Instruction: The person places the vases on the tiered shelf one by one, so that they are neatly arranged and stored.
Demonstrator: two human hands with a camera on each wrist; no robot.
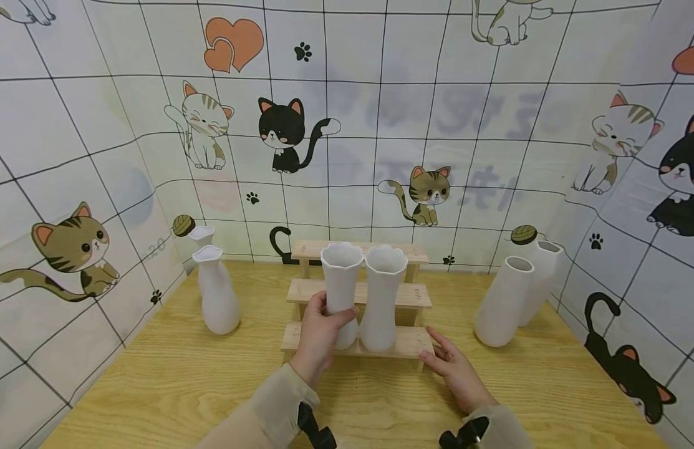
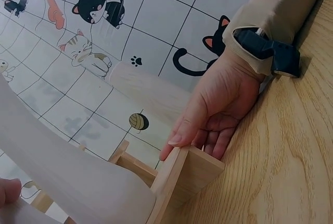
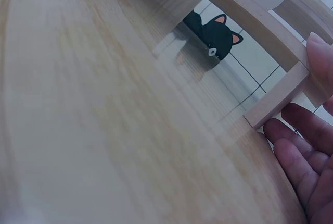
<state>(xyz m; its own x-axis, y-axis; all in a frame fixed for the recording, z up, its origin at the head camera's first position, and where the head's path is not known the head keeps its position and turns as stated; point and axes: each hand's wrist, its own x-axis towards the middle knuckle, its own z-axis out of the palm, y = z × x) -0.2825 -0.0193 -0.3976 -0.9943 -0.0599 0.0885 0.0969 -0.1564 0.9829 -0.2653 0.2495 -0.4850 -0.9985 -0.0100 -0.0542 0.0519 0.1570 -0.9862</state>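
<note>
A three-step wooden stand (image 1: 419, 340) bears two white vases with scalloped rims on its lowest step. My left hand (image 1: 320, 333) grips the left vase (image 1: 341, 268) round its lower half; the right vase (image 1: 385, 299) stands upright close beside it. At the right end of the lowest step, my right hand (image 1: 453, 368) holds the stand's corner. In the left wrist view, that right hand (image 2: 218, 101) has its thumb on the step's edge. The right wrist view shows the right hand's fingers (image 3: 296, 156) beside the stand's front leg (image 3: 276, 96).
A slim-necked white vase (image 1: 219, 299) stands on the left of the wooden table (image 1: 156, 386), with a similar one (image 1: 202, 235) partly hidden behind. Two plain white vases, a nearer one (image 1: 504, 305) and a farther one (image 1: 543, 274), stand to the right. Cat-printed sheeting (image 1: 358, 112) encloses the table's back and sides.
</note>
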